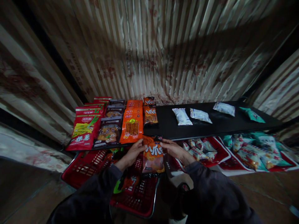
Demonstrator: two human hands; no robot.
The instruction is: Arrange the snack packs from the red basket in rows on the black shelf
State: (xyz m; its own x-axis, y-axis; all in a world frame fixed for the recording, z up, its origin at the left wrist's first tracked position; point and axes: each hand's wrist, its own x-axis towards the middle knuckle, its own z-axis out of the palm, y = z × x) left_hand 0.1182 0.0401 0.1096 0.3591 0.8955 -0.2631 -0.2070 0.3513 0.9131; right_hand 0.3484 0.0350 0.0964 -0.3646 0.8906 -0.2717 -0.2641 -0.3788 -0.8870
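Observation:
Between my hands, at the front edge of a black shelf (168,124), is an orange and black snack bag (153,157). My left hand (134,153) grips its left side, and my right hand (175,150) holds its upper right side. Behind it on the shelf lie matching orange snack bags (150,115). To their left is a column of bright orange snack packs (132,123). Further left come dark brown packs (109,130) and red packs (85,127) at the end, each kind overlapping in a row running back.
White packets (182,116) and a green packet (252,114) lie apart on the shelf's right half. Below the shelf, a red basket (146,196) holds a few packs, and red bins (225,155) hold many small packets. Pleated curtain (154,56) hangs behind.

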